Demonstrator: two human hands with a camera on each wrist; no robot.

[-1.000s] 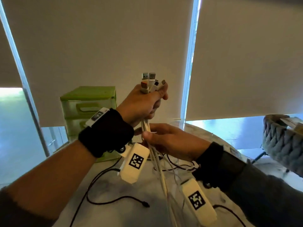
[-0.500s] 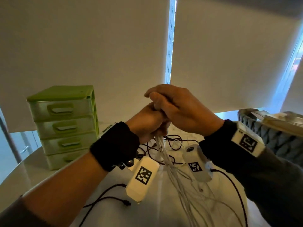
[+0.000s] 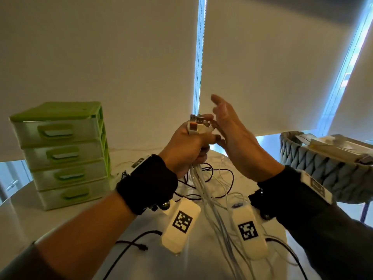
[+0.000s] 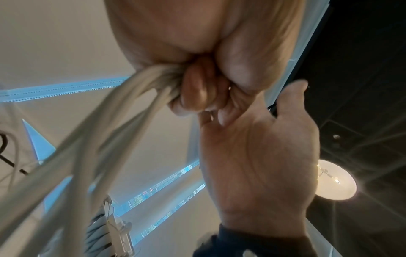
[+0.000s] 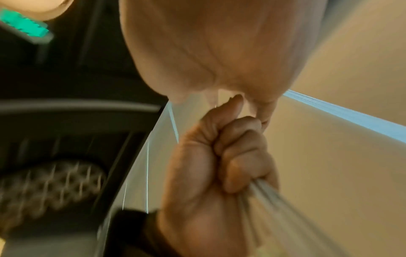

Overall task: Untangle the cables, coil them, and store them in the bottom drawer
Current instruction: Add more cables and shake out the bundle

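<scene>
My left hand point(image 3: 189, 150) is raised above the table in a fist around a bundle of white cables point(image 3: 210, 201). Their USB plugs point(image 3: 196, 124) stick up out of the top of the fist. The strands hang down from it to the table, as the left wrist view shows for the white cables point(image 4: 105, 132) and the right wrist view for my left hand point(image 5: 222, 167). My right hand point(image 3: 232, 136) stands just right of the plugs with straight fingers and holds nothing; its palm point(image 4: 259, 156) faces the fist. Black cables point(image 3: 214, 178) lie tangled on the table below.
A green drawer unit point(image 3: 62, 154) with several shut drawers stands at the left on the white table point(image 3: 24, 215). A grey woven basket point(image 3: 323, 166) holding flat boxes sits at the right. A loose black cable end point(image 3: 141, 246) lies near the front. Window blinds close off the back.
My right hand has let go of the top of the bundle and opened, moving right. The plugs show again above my left fist. The view has tilted slightly.
</scene>
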